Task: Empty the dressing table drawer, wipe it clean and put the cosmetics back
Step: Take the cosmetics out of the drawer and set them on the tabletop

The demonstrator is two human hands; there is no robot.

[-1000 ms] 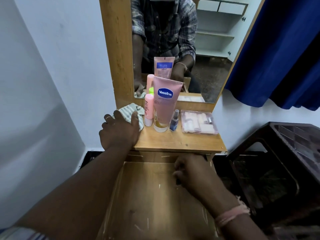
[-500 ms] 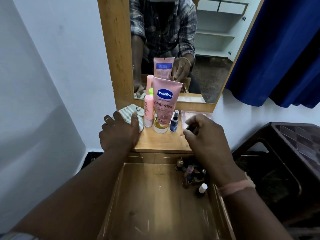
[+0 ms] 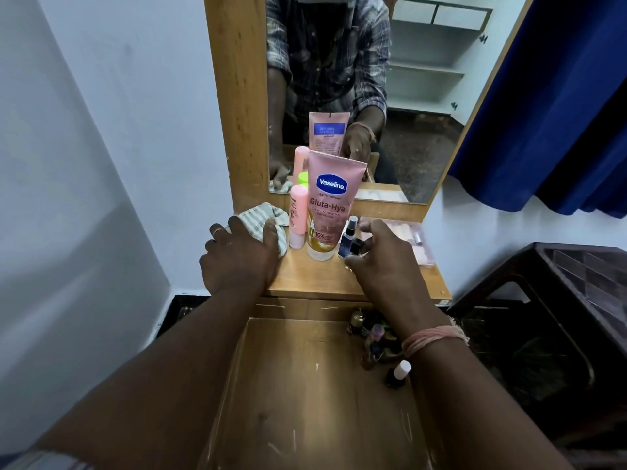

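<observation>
Showing a scratched wooden drawer (image 3: 305,395) pulled open beneath both forearms, its bare board floor marked with pale scores. Small glass bottles (image 3: 376,337) lie clustered in its far corner under the right wrist, one with a white cap (image 3: 402,368). Beyond the drawer, a smooth wooden surface (image 3: 315,279) carries a crumpled striped cloth (image 3: 261,215), a slim pink cylindrical tube (image 3: 298,218), a glossy pink Vaseline tube (image 3: 327,212) standing on its cap, a small dark spray bottle (image 3: 349,234) and a flat clear plastic case (image 3: 420,242). The left hand (image 3: 237,256) rests palm down on the cloth at the surface's edge, fingers loosely curved over the fabric, thumb pressed on its folds. The right hand (image 3: 383,259), just right of the Vaseline tube, has thumb and fingers curled around a small dark bottle (image 3: 354,247) beside the spray bottle; whether this bottle stands on the surface or is lifted cannot be told. Compared with half a second ago, the right hand has moved leftward and closer to the spray bottle; the left hand and the cloth are unchanged.
</observation>
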